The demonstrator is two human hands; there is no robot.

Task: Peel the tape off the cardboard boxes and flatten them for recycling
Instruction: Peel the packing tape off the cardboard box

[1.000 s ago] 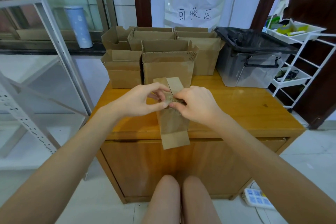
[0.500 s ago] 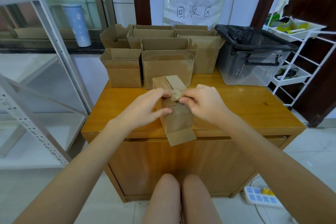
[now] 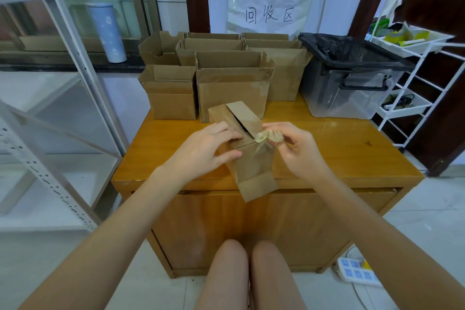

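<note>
A small brown cardboard box (image 3: 251,166) is held above the front of the wooden cabinet (image 3: 339,156), its flaps loose at both ends. My left hand (image 3: 208,148) grips its left side, thumb on the front face. My right hand (image 3: 294,148) pinches a crumpled wad of clear tape (image 3: 268,136) just right of the box's upper flap; a strip of tape still runs from the wad down to the box. Several open cardboard boxes (image 3: 231,83) stand in rows at the back of the cabinet top.
A clear plastic bin lined with a black bag (image 3: 352,78) stands at the back right of the cabinet. A white wire rack (image 3: 415,70) is at the right, metal shelving (image 3: 45,113) at the left. A power strip (image 3: 357,272) lies on the floor.
My right hand has pulled the tape wad up and to the right, away from the box. The box has tilted and moved slightly up with my left hand still on it.
</note>
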